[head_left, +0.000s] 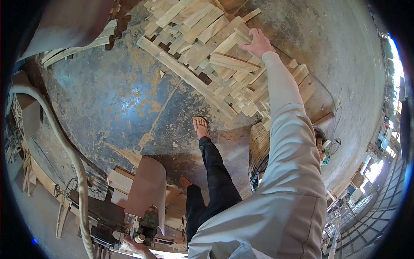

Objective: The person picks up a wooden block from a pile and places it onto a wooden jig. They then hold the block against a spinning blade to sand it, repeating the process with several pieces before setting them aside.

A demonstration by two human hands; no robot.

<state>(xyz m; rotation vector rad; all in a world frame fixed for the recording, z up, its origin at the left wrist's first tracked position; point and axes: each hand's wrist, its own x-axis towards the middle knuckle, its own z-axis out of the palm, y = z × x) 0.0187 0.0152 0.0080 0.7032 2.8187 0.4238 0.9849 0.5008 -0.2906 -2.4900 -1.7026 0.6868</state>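
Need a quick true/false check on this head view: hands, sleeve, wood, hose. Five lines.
1. The right hand is at the wood pieces. True.
2. The right forearm is bare. False: a pale sleeve covers it.
3. The left hand shows near the picture's bottom edge. True.
4. Both hands are at the wood pieces. False: the left hand is well away from them.
5. A pale hose curves down the picture's left side. True.

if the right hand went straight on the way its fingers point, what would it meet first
Probably the narrow board jutting from the wood pile, just beyond the right hand; height is unclear, so it might pass above it.
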